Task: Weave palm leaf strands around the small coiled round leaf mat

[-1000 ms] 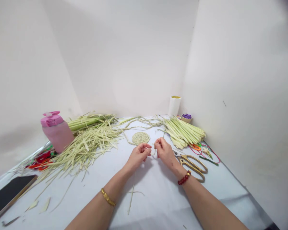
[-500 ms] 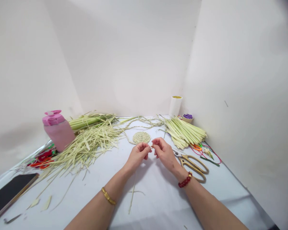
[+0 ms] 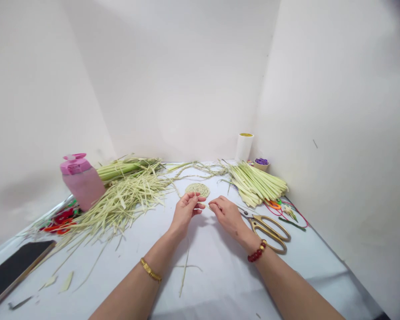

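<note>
Between my hands a thin pale straw strand runs across, just in front of a flat braided coil. My left hand pinches the strand with thumb and forefinger, its other fingers slightly parted. My right hand is closed on the strand's right part with its fingertips. The braid tail goes back from the coil to the rear of the table. Beneath my left wrist a loose thin strand lies on the cloth. Brass-handled scissors rest beside my right wrist, their blades partly behind the hand.
At left are a heap of shredded straw, a pink bottle and a black flat object. A bundle of pale stalks, a small cup with purple bits and a white roll stand back right. Walls enclose the table.
My left hand has turned and opened its lower fingers. My right hand has shifted slightly down and its fingers have curled more. A bit more strand shows between the hands.
</note>
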